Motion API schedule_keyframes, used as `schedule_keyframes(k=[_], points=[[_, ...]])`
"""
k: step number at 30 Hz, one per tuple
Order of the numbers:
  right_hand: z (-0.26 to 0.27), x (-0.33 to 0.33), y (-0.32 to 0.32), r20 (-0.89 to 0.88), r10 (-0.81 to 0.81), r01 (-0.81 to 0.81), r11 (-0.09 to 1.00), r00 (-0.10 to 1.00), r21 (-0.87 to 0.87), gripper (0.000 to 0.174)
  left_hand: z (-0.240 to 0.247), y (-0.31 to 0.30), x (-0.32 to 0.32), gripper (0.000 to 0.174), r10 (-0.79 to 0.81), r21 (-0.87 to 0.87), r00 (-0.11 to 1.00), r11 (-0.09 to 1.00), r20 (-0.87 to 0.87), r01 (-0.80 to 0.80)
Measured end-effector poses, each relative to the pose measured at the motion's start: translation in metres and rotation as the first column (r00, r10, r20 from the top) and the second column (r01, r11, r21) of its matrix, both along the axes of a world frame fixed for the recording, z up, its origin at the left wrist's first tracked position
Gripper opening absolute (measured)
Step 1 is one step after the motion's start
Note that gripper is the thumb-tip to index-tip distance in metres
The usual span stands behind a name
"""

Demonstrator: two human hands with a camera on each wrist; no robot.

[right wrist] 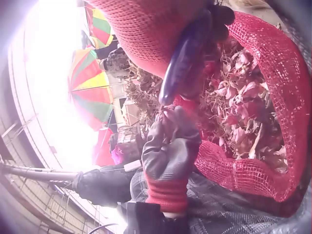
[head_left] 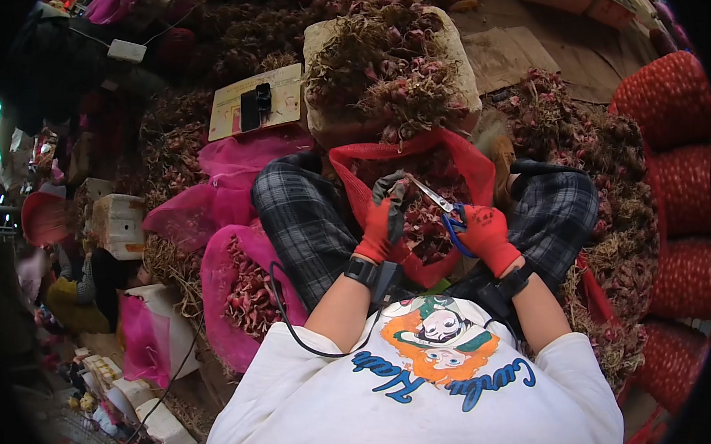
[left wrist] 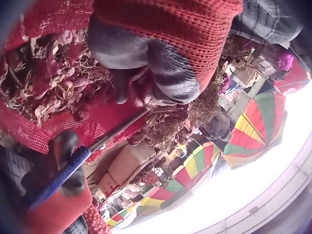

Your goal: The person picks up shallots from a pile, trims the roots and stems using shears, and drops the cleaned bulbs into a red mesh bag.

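Note:
My left hand [head_left: 381, 219], in a red glove with a grey coated palm, pinches a small pinkish shallot [left wrist: 140, 87] between thumb and fingers. The right hand [head_left: 486, 234], gloved alike, grips scissors [head_left: 435, 196] by their blue handles. Their blades point up and left, tips right at the left fingertips in the head view. Both hands are over a red mesh bag [head_left: 467, 156] lying open between the legs. Loose papery pinkish bulbs and trimmings [right wrist: 239, 112] fill the bag. Much of the pinched shallot is hidden by the glove.
A foam box [head_left: 455, 61] heaped with dried shallot bunches stands ahead, beside a carton board holding a phone [head_left: 249, 110]. A pink mesh bag [head_left: 212, 267] of bulbs lies left. Full red sacks [head_left: 683, 194] are stacked right. A black cable [head_left: 283, 308] loops by the left forearm.

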State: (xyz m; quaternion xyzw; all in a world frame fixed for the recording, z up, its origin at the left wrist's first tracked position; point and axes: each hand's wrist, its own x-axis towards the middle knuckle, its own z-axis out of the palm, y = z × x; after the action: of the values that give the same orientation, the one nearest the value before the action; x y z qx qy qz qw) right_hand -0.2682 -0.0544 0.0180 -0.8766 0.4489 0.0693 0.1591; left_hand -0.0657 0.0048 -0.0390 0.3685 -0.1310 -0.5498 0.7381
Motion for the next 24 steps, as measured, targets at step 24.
schedule_keyframes(k=[24], points=[[0.003,-0.011,-0.001,0.134,0.009,-0.007,1.0,0.991,-0.014,0.037,0.013,-0.004,0.009,0.055,-0.022,-0.021,0.694,0.998,0.719,0.053]])
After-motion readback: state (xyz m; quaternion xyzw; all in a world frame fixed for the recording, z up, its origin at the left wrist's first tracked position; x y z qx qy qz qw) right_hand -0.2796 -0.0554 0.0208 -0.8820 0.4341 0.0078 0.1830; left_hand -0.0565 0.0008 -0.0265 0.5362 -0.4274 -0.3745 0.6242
